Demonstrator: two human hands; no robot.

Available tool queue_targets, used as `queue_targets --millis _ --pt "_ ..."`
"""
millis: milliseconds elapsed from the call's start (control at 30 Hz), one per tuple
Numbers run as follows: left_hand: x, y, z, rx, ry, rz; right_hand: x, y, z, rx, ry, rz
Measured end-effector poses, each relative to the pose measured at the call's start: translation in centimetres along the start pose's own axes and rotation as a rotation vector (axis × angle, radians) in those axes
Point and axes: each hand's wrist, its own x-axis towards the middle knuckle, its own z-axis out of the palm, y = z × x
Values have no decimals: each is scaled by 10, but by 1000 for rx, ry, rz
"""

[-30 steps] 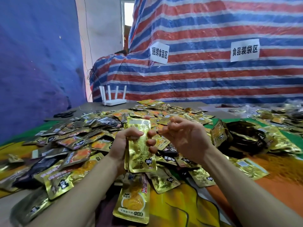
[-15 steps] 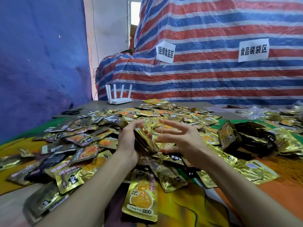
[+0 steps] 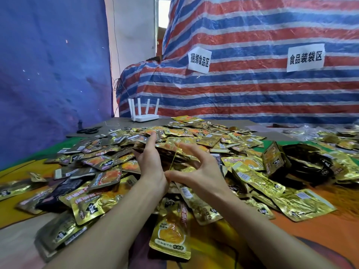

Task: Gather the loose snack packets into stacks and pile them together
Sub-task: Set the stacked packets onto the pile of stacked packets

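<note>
the loose snack packets (image 3: pixel 258 179) are crinkled metallic foil, glossy gold with bright glare on the creases, and some faces are darker brown or black but just as shiny. the stack of packets (image 3: pixel 171 150) gripped in the left hand (image 3: pixel 151 166) shows the same creased foil edges. a thin yellow band (image 3: pixel 173 158) stretched across the right hand (image 3: pixel 202 171) looks like smooth rubber. the router (image 3: pixel 144 117) is smooth white plastic with a soft sheen. the striped tarp (image 3: pixel 252 90) is woven plastic, wrinkled and faintly glossy. the blue sheet (image 3: pixel 48 74) looks matt. the signs (image 3: pixel 199 60) are white paper, slightly creased. the table cover (image 3: pixel 330 230) is a smooth printed sheet.
</note>
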Motion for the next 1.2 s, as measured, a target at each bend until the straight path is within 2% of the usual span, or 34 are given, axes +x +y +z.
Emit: queue_targets --millis 67,133,367,533,633,767,900,1067,1133,1200 --pt "-3 -3 1 31 -128 -104 0 1 -2 -8 19 -49" --pt "-8 -5 3 19 -222 -132 0 2 -4 -9 30 -73" --pt "-15 -5 6 32 -297 -189 2 3 -8 -78 39 -37" --pt "-21 -8 9 141 -208 -4 3 2 -14 -209 -31 27" --pt "-21 -13 7 178 -197 59 4 -1 -20 -184 -95 64" --pt "-16 -17 9 219 -298 41 5 -6 -29 -207 -96 120" --pt "-17 -21 9 297 -436 77 8 -17 -49 -271 39 165" --pt "-11 -21 3 423 -493 118 24 -23 -92 -601 200 164" --pt "-13 -19 3 447 -511 136 31 -16 -111 -845 230 186" --pt "-13 -19 2 473 -494 147 37 -5 -127 -1186 274 188"
